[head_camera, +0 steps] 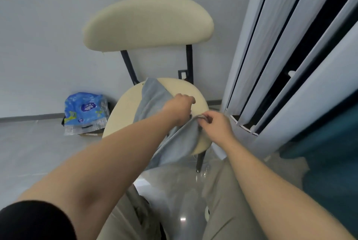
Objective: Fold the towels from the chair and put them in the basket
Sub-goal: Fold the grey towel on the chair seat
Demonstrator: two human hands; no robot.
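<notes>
Draping over the cream round chair seat (126,109) past its near edge, the grey cloth towel (155,100) is pinched in the grip of the right hand (217,125); the left hand (179,108) lies on it, its grip hidden, so I cannot tell.

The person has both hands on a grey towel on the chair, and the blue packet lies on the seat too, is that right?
Not quite. In the head view the blue packet lies on the floor left of the chair, not on the seat. The rest holds: the left hand and the right hand both grip the grey towel on the chair.
</notes>
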